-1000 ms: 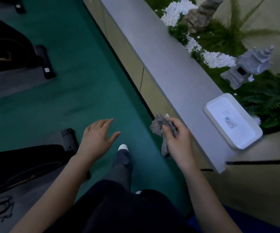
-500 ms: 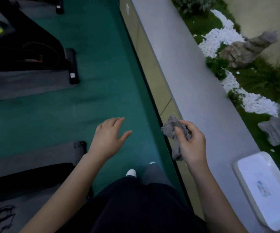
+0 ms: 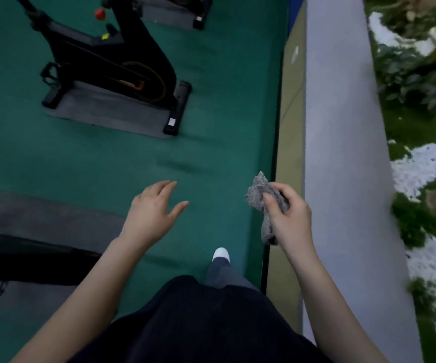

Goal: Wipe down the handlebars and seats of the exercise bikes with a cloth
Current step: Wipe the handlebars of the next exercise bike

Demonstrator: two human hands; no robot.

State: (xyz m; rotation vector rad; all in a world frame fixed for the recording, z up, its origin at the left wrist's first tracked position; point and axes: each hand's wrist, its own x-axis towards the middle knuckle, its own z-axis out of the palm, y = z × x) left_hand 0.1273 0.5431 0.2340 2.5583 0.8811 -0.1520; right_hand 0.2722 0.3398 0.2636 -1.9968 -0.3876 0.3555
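Note:
My right hand is closed around a crumpled grey cloth, held in the air beside the grey ledge. My left hand hovers open over the green floor, fingers spread, holding nothing. A black exercise bike stands on a grey mat at the upper left, well ahead of both hands; its handlebars and seat are out of frame. The base of a second bike lies at the lower left, just left of my left forearm.
A long grey ledge runs along the right, with a planter of green plants and white pebbles behind it. Green carpet lies open between the bikes and the ledge. My white shoe steps forward.
The view has swung left and forward along the ledge; the white tray has dropped out of sight and the far bike has come into view. Both hands keep their pose.

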